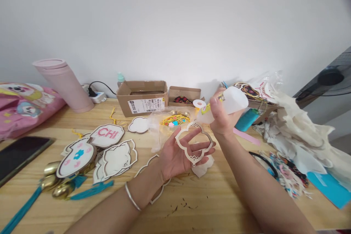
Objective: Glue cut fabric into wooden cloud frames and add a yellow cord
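My left hand [172,159] is palm up with the fingers spread. Across its palm and fingers lies a thin scalloped wooden frame [193,159] with a cut-out pattern at the lower end. My right hand [222,119] is wrapped round a translucent white squeeze bottle [238,100], probably glue. The bottle is tilted, its nozzle end pointing down-left close above the frame's upper edge. Under my left wrist another scalloped outline [158,194] lies on the table, partly hidden. A whitish piece [203,168] lies beneath my left fingers.
Decorated plaques [106,135], brass bells [62,190] with teal tassels and stacked white cut-outs [116,161] lie left. Behind stand a cardboard box [124,106] and a pink tumbler [65,86]. Teal thread [246,120], cream cloth [298,131] and a blue sheet [329,190] are right.
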Demonstrator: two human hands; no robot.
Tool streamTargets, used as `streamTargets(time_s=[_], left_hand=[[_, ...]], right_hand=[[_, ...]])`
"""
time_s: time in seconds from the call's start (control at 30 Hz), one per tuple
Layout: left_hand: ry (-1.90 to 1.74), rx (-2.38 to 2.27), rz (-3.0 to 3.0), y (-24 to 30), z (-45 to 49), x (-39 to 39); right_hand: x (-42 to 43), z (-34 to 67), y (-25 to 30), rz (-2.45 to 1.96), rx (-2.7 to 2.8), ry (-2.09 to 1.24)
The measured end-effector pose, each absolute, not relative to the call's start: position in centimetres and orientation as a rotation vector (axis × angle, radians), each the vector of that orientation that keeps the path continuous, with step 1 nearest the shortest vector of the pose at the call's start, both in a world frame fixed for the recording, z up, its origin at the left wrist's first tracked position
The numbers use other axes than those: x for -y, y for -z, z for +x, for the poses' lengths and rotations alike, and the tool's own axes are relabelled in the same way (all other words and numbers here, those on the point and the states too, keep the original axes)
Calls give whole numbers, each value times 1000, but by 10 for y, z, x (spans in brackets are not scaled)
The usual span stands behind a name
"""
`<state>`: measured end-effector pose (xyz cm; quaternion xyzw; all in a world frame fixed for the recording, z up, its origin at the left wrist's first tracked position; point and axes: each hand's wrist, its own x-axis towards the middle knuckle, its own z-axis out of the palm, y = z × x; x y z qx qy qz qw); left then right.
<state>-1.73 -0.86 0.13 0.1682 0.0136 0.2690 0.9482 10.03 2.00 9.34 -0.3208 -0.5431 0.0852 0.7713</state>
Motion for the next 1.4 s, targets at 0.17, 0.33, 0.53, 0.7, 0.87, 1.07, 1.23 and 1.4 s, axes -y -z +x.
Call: streamTargets(time_s=[0.17, 0.33, 0.53, 0.7, 0.87, 1.07, 1.23, 1.4], left_hand=[[-547, -16, 339, -1, -18, 9], [-538, -46, 329, -3, -17, 9], [-546, -60, 317, -4, -17, 8], [-550, -62, 334, -4, -18, 9], [-543, -73, 330, -4, -17, 9], [-552, -68, 314, -5, -17, 9], [-536, -63, 313, -4, -17, 9], [-558, -67, 303, -4, -18, 8]], right_hand=[[-17, 99, -94, -705, 1180, -197], [-15, 94, -91, -677, 1219, -223], [-23, 97, -84, -601, 1168, -257], [-23, 102, -91, -564, 1111, -174], [-16, 95, -92, -622, 1210, -203], [-21, 97, -79, -561, 1281, -330], [-21, 99, -80, -536, 1263, -305], [-20, 97, -77, -525, 1368, -409]])
